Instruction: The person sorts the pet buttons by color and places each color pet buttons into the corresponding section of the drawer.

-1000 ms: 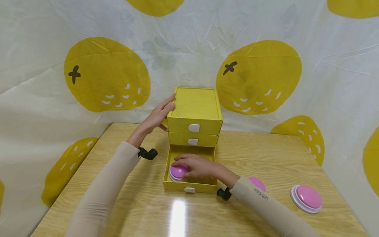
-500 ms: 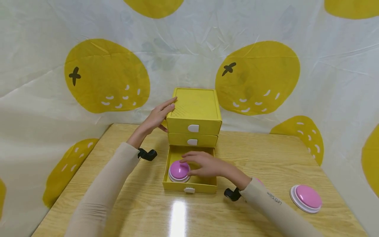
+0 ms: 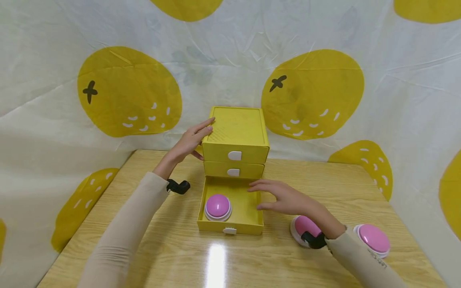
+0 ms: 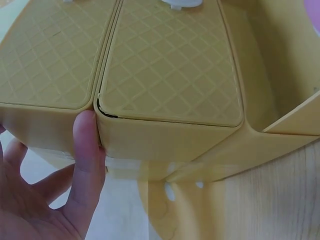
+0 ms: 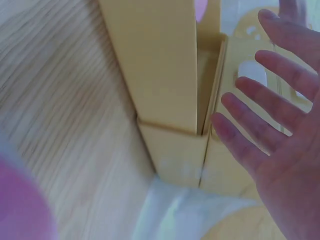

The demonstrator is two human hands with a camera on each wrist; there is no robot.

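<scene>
A yellow three-drawer box (image 3: 237, 126) stands at the middle back of the table, its bottom drawer (image 3: 230, 228) pulled out. Inside that drawer, at the front left, sits a pink dome button (image 3: 217, 206) on a white base. My left hand (image 3: 187, 144) rests against the box's upper left side with fingers extended; its thumb (image 4: 86, 145) touches the side wall in the left wrist view. Over the drawer's right edge hovers my right hand (image 3: 286, 198), fingers spread and nothing in them, as the right wrist view of the hand (image 5: 290, 115) also shows.
Two more pink buttons lie on the table to the right: one button (image 3: 304, 226) partly behind my right wrist's black strap mount, the other button (image 3: 374, 238) farther right, partly covered by the sleeve. A white cloth (image 3: 223, 72) with yellow fruit prints hangs behind the table.
My right hand has let go of the pink button in the drawer and moved right, away from it. The button stays in the drawer's front left. My left hand keeps its place.
</scene>
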